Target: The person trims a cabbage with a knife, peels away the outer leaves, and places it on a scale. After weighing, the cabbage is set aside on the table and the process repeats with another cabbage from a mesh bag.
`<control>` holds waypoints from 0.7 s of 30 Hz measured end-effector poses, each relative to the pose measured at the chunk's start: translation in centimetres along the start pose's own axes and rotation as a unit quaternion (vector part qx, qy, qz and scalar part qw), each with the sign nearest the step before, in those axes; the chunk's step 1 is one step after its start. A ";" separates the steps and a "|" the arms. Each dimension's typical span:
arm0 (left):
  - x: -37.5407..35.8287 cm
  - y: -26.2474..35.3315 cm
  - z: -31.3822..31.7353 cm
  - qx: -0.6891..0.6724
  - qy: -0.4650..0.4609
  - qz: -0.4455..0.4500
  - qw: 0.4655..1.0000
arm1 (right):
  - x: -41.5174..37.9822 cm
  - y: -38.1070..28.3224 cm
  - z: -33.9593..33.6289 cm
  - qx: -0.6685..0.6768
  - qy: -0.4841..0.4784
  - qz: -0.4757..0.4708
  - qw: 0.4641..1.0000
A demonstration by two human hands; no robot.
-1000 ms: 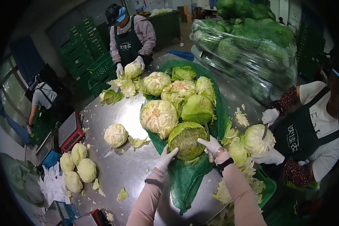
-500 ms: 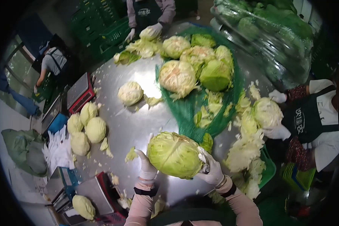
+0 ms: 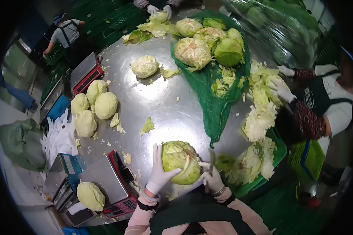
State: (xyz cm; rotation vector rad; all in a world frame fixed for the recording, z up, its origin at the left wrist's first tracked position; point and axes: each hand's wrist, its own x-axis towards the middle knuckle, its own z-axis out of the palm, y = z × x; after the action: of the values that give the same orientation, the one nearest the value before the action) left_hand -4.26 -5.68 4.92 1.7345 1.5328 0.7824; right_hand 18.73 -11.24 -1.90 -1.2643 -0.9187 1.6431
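A green cabbage (image 3: 181, 162) is in front of me at the near side of the metal table. My left hand (image 3: 161, 170), in a white glove, grips it from the left, with the thumb lying over its front. On the cabbage's right side is my gloved right hand (image 3: 213, 179), closed round a knife (image 3: 211, 158) whose grey blade points up and is smeared by motion. A blurred green leaf (image 3: 226, 161) is just right of the blade. Beyond the cabbage, a loose leaf piece (image 3: 147, 126) lies on the table (image 3: 161, 105).
Several cabbages (image 3: 192, 53) sit on a green net (image 3: 215, 113). Trimmed cabbages (image 3: 106, 105) lie left, near red scales (image 3: 117, 184). Peeled leaves (image 3: 259, 156) pile over a green crate (image 3: 280, 152) at right. Co-workers handle cabbage at the right (image 3: 280, 89) and far side (image 3: 159, 9).
The cabbage has turned and come lower toward me. My right hand has drawn off its side with the knife, and a leaf is now off to the right. My view has shifted.
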 end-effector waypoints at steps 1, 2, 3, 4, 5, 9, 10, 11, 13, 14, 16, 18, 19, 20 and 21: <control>-0.4 -0.2 0.0 0.003 -0.013 0.005 1.000 | -0.2 -0.7 0.1 0.045 0.020 0.003 0.999; -0.9 -0.4 0.2 -0.019 -0.010 0.005 1.000 | -0.7 -1.3 0.2 0.063 0.069 0.019 0.995; -1.5 -0.7 0.4 -0.042 -0.007 0.003 0.999 | -1.0 0.0 -0.7 0.062 0.088 0.028 0.994; -1.8 -1.0 0.9 -0.058 0.024 0.004 0.998 | -1.9 0.6 -1.5 0.058 0.103 0.060 0.991; -1.8 -1.3 1.0 -0.061 0.013 0.011 0.998 | -2.7 1.0 -1.9 0.053 0.117 0.090 0.988; -0.9 -0.9 1.1 -0.026 0.027 0.017 0.999 | -8.4 2.8 0.3 -0.037 0.131 0.096 0.986; -0.6 -0.4 1.1 0.005 0.023 0.032 0.999 | -9.4 2.6 0.4 -0.074 0.115 0.080 0.987; -0.3 0.0 1.1 0.035 0.021 0.050 0.998 | -9.7 2.2 0.2 -0.075 0.121 0.078 0.987; 0.0 0.6 1.4 0.038 0.025 0.048 0.998 | -9.5 0.4 -0.4 -0.144 0.082 0.123 0.978; 0.1 0.8 1.5 0.046 0.033 0.040 0.998 | -9.1 -1.0 -0.7 -0.217 0.067 0.131 0.965; 0.2 1.4 1.8 0.062 0.039 0.040 0.996 | -8.0 -2.6 -0.7 -0.314 0.071 0.038 0.946; 0.4 2.2 2.1 0.083 0.046 0.035 0.995 | -6.4 -4.7 -0.2 -0.415 0.068 -0.146 0.895; 0.7 2.9 2.1 0.075 0.051 0.027 0.996 | -5.7 -5.1 -0.6 -0.415 0.065 -0.151 0.895; 1.1 3.2 2.3 0.066 0.056 0.019 0.996 | -4.9 -5.6 -0.9 -0.428 0.053 -0.152 0.889; 1.7 2.9 2.2 0.068 0.057 0.012 0.996 | -4.6 -6.0 -1.1 -0.440 0.038 -0.147 0.885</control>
State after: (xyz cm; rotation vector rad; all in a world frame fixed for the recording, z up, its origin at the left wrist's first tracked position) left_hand -0.64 -4.42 5.96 1.8364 1.6801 0.8184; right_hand 21.57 -13.21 4.98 -1.6353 -1.8184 0.9148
